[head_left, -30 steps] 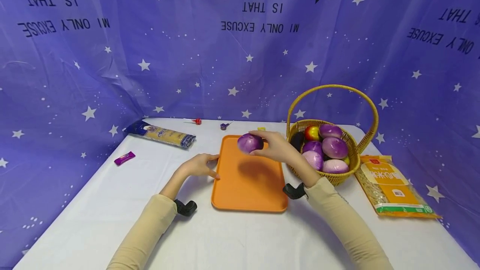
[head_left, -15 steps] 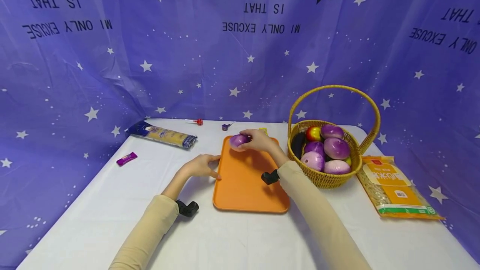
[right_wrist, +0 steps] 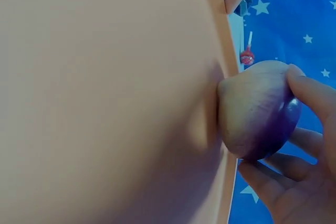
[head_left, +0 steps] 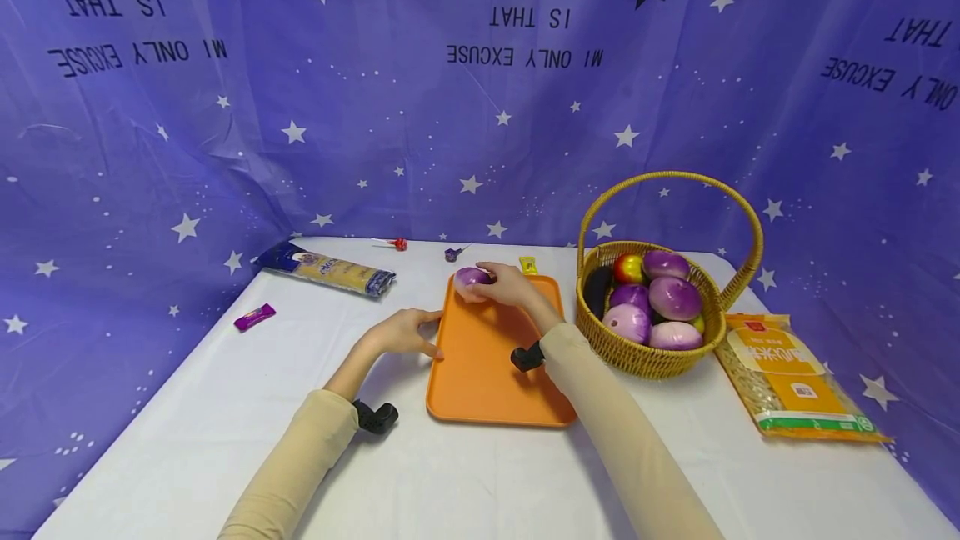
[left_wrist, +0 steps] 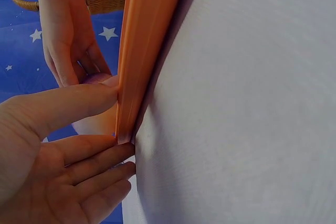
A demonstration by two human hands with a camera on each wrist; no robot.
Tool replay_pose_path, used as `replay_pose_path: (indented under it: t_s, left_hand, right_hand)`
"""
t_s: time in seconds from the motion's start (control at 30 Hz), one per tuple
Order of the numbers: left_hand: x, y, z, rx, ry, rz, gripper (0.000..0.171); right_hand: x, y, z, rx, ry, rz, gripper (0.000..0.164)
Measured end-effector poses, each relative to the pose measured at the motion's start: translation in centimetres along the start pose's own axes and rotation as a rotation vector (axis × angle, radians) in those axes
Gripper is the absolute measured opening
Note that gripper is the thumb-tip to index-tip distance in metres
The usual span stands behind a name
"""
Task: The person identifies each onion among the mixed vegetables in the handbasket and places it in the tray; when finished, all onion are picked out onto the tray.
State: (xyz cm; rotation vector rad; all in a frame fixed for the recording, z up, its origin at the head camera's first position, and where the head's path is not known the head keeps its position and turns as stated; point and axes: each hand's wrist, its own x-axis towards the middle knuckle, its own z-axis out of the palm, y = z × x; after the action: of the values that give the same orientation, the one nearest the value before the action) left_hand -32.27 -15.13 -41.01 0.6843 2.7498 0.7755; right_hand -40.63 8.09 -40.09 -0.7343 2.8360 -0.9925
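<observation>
A purple-and-white onion (head_left: 470, 283) is at the far left corner of an orange tray (head_left: 491, 386). My right hand (head_left: 510, 286) pinches it between thumb and fingers. In the right wrist view the onion (right_wrist: 254, 116) lies right at the tray's surface beside the rim, its pale side toward the tray. My left hand (head_left: 403, 332) rests at the tray's left edge. The left wrist view shows its thumb (left_wrist: 100, 98) against the tray rim (left_wrist: 144, 40), with the other fingertips loosely straight at the outer side.
Right of the tray stands a wicker basket (head_left: 645, 362) with a tall handle, holding several onions, an eggplant and a red-yellow fruit. Beyond it lies a pasta bag (head_left: 795, 382). A noodle pack (head_left: 330, 269), a purple candy (head_left: 254, 317), lollipops (head_left: 401, 245) and a yellow candy (head_left: 528, 265) surround the tray.
My right hand has carried the onion leftward and away from me, from above the tray down to its far left corner. The left hand has stayed at the tray's edge.
</observation>
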Motion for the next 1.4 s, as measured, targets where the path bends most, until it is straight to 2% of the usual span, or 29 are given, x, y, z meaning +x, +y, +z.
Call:
replay_pose_path:
  t_s: [0.27,0.47,0.73,0.87,1.07,1.4]
  left_hand:
    - [0.1,0.1,-0.1,0.000,0.002,-0.005,0.083]
    - [0.1,0.1,-0.1,0.002,0.000,-0.004,0.083]
    - [0.1,0.0,0.1,0.004,0.001,-0.005,0.083]
    - [0.2,-0.1,0.1,0.001,-0.005,-0.014,0.083]
    - [0.1,-0.1,0.1,-0.004,-0.011,-0.034,0.083]
    - [0.1,-0.1,0.1,-0.004,-0.012,-0.025,0.084]
  right_hand:
    - [0.1,0.3,0.1,-0.019,0.014,0.003,0.057]
    - [0.1,0.2,0.3,-0.042,0.002,-0.035,0.058]
    - [-0.5,0.1,0.1,-0.036,-0.015,0.006,0.069]
    - [-1.5,-0.2,-0.6,-0.030,0.011,-0.002,0.070]
    - [-3.6,-0.7,-2.0,-0.044,0.051,-0.059,0.068]
    - [-7.9,-0.9,-5.0,-0.090,0.134,-0.164,0.071]
